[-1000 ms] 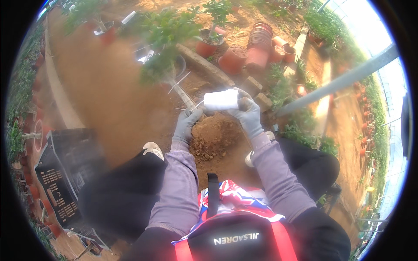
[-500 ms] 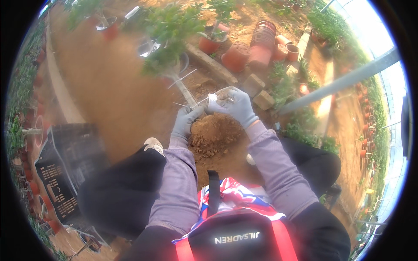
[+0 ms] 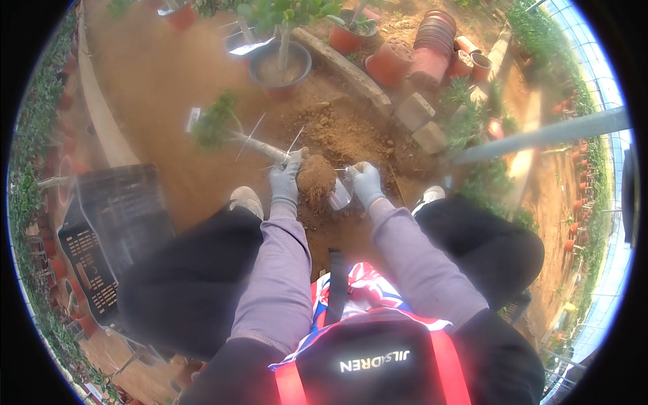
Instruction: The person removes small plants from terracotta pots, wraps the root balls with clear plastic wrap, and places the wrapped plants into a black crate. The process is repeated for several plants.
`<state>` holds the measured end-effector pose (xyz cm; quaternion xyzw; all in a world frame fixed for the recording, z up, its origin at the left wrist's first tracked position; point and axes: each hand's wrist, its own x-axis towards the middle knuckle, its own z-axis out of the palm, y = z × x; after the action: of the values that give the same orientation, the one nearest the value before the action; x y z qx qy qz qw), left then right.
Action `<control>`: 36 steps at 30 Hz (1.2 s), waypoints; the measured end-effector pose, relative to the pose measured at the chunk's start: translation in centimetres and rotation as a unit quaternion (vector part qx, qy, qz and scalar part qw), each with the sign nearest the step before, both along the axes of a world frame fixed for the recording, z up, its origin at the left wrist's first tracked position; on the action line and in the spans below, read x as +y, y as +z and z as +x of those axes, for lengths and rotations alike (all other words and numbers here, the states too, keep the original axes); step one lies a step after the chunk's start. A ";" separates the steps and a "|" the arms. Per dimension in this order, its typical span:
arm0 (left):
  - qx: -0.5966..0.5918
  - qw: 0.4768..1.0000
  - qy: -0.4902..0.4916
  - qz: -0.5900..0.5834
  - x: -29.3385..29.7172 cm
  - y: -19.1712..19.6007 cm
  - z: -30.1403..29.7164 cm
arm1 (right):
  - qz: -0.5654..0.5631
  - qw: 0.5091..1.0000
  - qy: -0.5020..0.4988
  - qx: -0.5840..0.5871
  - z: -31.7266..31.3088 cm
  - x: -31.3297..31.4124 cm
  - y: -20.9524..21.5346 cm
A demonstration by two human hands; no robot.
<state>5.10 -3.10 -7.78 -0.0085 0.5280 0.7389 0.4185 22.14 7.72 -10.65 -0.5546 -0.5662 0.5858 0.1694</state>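
Looks mid-job: plant's out of a pot w/ root ball exposed, no white mat'l seen round its visible side, both hands busy. Ball is brown, crumbly, roughly round, between the hands; whether it rests on the ground can't be told. Pale, smooth, slim stem runs off L to a bushy green crown; two thin white strips cross it. L hand, grey glove, is clamped round the stem right by the ball. R hand, same glove, has fingers closed on a short white strand at ball's R side; whitish cylindrical roll, a bit shiny, is just below. Nearby: round blue-grey pot, ribbed stack of terracotta pots, squarish rough blocks, black plastic crate.
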 end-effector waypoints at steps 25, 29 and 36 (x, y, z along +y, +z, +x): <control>0.187 0.982 0.015 -0.004 0.6 -0.8 -2.6 | 0.271 0.797 0.458 -0.285 -2.7 -2.0 8.2; 0.232 0.972 0.029 -0.036 0.3 0.6 -3.8 | 0.336 0.699 0.525 -0.351 -5.0 -3.5 5.6; 0.193 0.976 0.090 -0.041 0.6 2.2 -3.4 | -0.008 0.930 0.367 -0.014 -2.4 1.9 12.5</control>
<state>1.73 -2.49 -5.59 0.0694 0.6255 0.7392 0.2398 19.79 9.61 1.85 -0.3176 -0.7280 0.6035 -0.0702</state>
